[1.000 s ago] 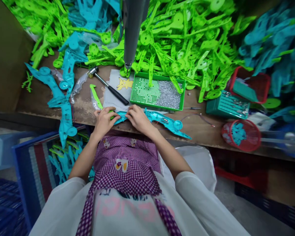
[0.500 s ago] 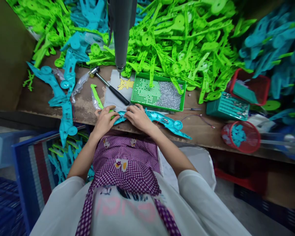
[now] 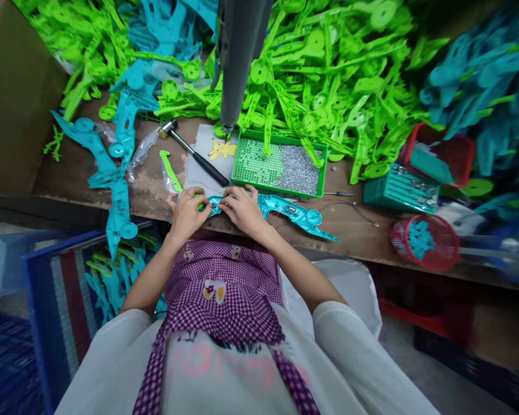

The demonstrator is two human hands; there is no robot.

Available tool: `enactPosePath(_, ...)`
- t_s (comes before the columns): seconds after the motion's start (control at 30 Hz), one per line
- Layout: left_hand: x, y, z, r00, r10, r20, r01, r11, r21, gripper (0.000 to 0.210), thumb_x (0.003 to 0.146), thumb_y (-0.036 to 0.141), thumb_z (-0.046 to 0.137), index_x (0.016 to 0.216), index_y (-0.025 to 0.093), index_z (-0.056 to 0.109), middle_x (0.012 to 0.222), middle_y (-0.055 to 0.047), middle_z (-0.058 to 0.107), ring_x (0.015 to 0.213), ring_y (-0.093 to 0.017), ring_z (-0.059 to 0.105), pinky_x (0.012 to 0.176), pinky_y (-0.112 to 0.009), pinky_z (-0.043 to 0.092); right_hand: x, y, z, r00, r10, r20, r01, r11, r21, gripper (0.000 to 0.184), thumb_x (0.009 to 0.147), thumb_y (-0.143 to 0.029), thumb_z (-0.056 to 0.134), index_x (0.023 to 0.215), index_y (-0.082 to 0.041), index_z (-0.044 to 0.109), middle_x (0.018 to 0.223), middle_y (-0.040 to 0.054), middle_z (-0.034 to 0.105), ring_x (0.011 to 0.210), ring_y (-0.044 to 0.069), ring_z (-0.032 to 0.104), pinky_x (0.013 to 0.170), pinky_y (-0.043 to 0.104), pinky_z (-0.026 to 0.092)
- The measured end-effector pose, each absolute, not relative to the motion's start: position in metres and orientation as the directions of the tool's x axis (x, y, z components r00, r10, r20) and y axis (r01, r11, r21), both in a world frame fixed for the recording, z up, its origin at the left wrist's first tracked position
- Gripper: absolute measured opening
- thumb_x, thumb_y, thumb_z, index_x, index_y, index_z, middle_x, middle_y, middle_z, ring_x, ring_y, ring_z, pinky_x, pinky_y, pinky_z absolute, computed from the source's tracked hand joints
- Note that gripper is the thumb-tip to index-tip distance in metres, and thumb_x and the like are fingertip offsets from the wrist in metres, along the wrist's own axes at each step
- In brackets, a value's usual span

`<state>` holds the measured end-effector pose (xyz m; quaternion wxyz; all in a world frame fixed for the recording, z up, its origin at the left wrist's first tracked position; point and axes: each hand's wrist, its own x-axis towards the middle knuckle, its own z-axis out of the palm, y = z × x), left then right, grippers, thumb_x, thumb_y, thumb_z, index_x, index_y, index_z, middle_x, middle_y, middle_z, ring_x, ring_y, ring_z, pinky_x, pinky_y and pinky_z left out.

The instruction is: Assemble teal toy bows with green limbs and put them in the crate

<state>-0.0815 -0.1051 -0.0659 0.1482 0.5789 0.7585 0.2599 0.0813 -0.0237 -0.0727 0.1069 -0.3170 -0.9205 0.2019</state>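
A long blue plastic shell part (image 3: 292, 210) lies along the front edge of the bench, its inner side facing up. Both of my hands are on its left half. My left hand (image 3: 189, 213) curls round the left end, where a bit of green plastic shows by the fingers. My right hand (image 3: 243, 210) has its fingers bent down onto the shell near the middle, thumb toward the left hand. Whatever small piece is between the fingertips is too small to make out. A green plastic strip (image 3: 170, 172) in clear wrap lies just beyond my left hand.
A hammer (image 3: 196, 155) and a green tray (image 3: 281, 187) of screws lie beyond my hands. The grey screwdriver (image 3: 237, 69) hangs overhead. Green parts (image 3: 320, 75) pile up behind; joined blue parts (image 3: 120, 204) overhang the left edge. A red basket (image 3: 443, 242) stands right.
The fingers of my left hand have bent more and its thumb and forefinger have come together. My right hand has shifted slightly. The hanging screwdriver has swung to the right.
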Motion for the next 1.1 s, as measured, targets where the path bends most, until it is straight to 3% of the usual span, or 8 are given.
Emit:
enactPosePath(0.17, -0.079, -0.107, -0.06, -0.278, 0.96, 0.027, 0.843, 0.23, 0.485, 0.016, 0.089, 0.03, 0.061, 0.078, 0.022, 0.069, 0.12, -0.003, 0.066, 0.114, -0.027, 0.056, 0.106, -0.052, 0.02, 0.07, -0.025, -0.067, -0.697, 0.717, 0.002, 0.642, 0.625, -0.444, 0.024, 0.097, -0.031, 0.046, 0.09, -0.019, 0.066, 0.105, 0.0074, 0.064, 0.104, 0.023, 0.056, 0.1, 0.045, 0.028)
enactPosePath(0.37, -0.079, -0.106, -0.058, -0.273, 0.962, 0.022, 0.85, 0.231, 0.474, 0.013, 0.086, 0.027, 0.063, 0.076, 0.022, 0.068, 0.124, -0.004, 0.064, 0.115, -0.027, 0.057, 0.106, -0.054, 0.02, 0.061, -0.026, -0.061, -0.655, 0.755, -0.039, 0.689, 0.576, -0.44, 0.022, 0.094, -0.031, 0.049, 0.084, -0.019, 0.064, 0.107, 0.01, 0.062, 0.106, 0.027, 0.052, 0.088, 0.043, 0.031)
enactPosePath(0.8, -0.076, -0.1, -0.055, -0.275, 0.961, 0.012, 0.851, 0.238, 0.467, 0.01, 0.081, 0.021, 0.065, 0.071, 0.021, 0.068, 0.123, -0.006, 0.063, 0.111, -0.028, 0.058, 0.107, -0.057, 0.023, 0.096, -0.015, -0.059, -0.607, 0.794, 0.018, 0.698, 0.545, -0.464, 0.023, 0.095, -0.03, 0.049, 0.086, -0.02, 0.068, 0.105, 0.0072, 0.06, 0.107, 0.024, 0.051, 0.086, 0.04, 0.024)
enactPosePath(1.1, -0.075, -0.1, -0.054, -0.283, 0.959, 0.013, 0.85, 0.245, 0.466, 0.011, 0.08, 0.021, 0.065, 0.07, 0.021, 0.068, 0.123, -0.006, 0.063, 0.11, -0.027, 0.058, 0.107, -0.055, 0.024, 0.094, -0.016, -0.064, -0.5, 0.865, -0.044, 0.787, 0.433, -0.44, 0.029, 0.095, -0.032, 0.047, 0.083, -0.019, 0.069, 0.104, 0.0082, 0.061, 0.1, 0.024, 0.052, 0.078, 0.037, 0.022)
